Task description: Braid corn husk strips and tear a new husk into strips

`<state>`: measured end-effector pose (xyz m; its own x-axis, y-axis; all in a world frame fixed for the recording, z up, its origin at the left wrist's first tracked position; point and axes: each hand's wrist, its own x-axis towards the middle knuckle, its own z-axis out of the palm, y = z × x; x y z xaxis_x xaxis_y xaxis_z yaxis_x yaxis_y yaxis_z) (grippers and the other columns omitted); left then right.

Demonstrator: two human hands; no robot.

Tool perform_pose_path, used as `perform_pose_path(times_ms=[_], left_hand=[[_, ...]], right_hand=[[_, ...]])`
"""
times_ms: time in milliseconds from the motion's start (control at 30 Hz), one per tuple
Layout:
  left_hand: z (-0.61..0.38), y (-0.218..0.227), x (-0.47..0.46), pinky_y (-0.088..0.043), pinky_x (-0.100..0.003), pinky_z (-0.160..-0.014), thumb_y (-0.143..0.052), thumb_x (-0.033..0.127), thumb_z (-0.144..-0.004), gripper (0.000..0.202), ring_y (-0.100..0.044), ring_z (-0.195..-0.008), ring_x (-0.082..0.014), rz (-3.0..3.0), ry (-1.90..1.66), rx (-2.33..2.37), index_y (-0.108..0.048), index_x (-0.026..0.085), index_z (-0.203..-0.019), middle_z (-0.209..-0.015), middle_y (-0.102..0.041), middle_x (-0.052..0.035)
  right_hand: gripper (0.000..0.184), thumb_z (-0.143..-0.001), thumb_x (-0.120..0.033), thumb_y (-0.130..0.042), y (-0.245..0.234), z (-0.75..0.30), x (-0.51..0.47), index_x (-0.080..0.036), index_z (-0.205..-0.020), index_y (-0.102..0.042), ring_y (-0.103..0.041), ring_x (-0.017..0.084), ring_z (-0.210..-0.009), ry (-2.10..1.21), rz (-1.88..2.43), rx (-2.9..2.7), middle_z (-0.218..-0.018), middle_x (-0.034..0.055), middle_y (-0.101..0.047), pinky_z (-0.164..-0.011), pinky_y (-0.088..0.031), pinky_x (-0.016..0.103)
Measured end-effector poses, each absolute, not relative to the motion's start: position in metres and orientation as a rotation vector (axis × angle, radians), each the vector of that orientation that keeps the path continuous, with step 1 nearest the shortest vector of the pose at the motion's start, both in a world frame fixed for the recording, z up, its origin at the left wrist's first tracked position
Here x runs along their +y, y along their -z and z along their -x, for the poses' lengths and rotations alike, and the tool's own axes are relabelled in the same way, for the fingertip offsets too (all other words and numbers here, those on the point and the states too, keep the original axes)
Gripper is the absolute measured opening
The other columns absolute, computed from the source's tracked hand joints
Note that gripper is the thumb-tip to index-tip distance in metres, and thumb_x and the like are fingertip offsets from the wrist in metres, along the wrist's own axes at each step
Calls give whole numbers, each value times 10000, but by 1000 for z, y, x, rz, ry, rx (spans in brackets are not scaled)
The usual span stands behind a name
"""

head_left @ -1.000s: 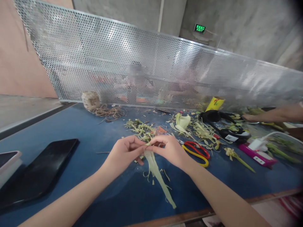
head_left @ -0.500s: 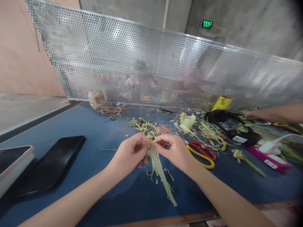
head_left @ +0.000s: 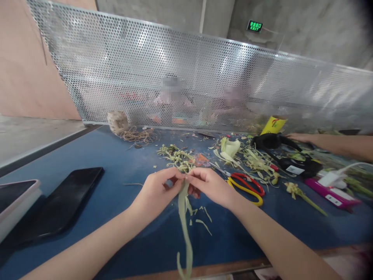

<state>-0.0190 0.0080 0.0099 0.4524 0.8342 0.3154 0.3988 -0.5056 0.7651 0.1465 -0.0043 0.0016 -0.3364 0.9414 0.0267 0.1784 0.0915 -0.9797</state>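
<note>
My left hand [head_left: 155, 189] and my right hand [head_left: 208, 184] meet over the blue table [head_left: 110, 163], fingertips pinched together on the top end of a long pale green leaf strip [head_left: 184, 229]. The strip hangs straight down from the pinch and curls at its lower end near the table's front edge. Small leaf scraps [head_left: 202, 216] lie on the table just below my hands. Red and yellow scissors [head_left: 246, 186] lie right beside my right hand.
A heap of green trimmings [head_left: 177, 155] lies behind my hands. A black phone [head_left: 62, 204] and a tray [head_left: 14, 206] sit at the left, a twine ball [head_left: 118, 122] at the back. Another person's arm [head_left: 335, 142] reaches in at right, near a pink device [head_left: 332, 194]. A perforated metal screen [head_left: 204, 85] backs the table.
The strip, which lay slanting on the table to the right, now hangs straight down from my pinched fingers. The other person's hand at right has shifted slightly.
</note>
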Motion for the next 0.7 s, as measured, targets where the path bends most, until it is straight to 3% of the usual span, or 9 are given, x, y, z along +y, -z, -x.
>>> perform_pose_path(times_ms=[167,233,367,700], left_hand=[[17,-14,10,-319,-168,-358,-550,258,-716,101,-398,-357,-53,-1770,-867,1004,-567,164,-682,-510,-526,40],[16,-14,11,-289,-167,-322,-562,260,-699,106,-363,-300,-41,-1637,-829,984,-541,160,-670,-460,-475,64],[15,-11,12,-291,-162,-326,-579,261,-684,137,-391,-300,-37,-1531,-781,957,-502,154,-646,-462,-444,78],[11,-9,10,-286,-163,-370,-622,266,-671,183,-410,-344,-39,-1440,-754,918,-484,145,-671,-466,-496,64]], right_hand=[[237,-825,-372,-454,0,-149,-5,-172,-704,-488,-487,64,-474,-1291,1137,-1697,-595,-20,-544,-503,-405,194],[203,-825,-345,-447,-4,-150,-8,-181,-713,-489,-476,74,-501,-1100,1202,-1829,-607,-25,-527,-515,-391,201],[154,-819,-275,-443,-15,-153,-16,-196,-691,-478,-414,89,-545,-554,1316,-2134,-614,-31,-458,-499,-319,206],[217,-862,-176,-340,-12,-155,-14,-186,-688,-468,-465,125,-632,76,1177,-2468,-656,9,-484,-602,-347,238]])
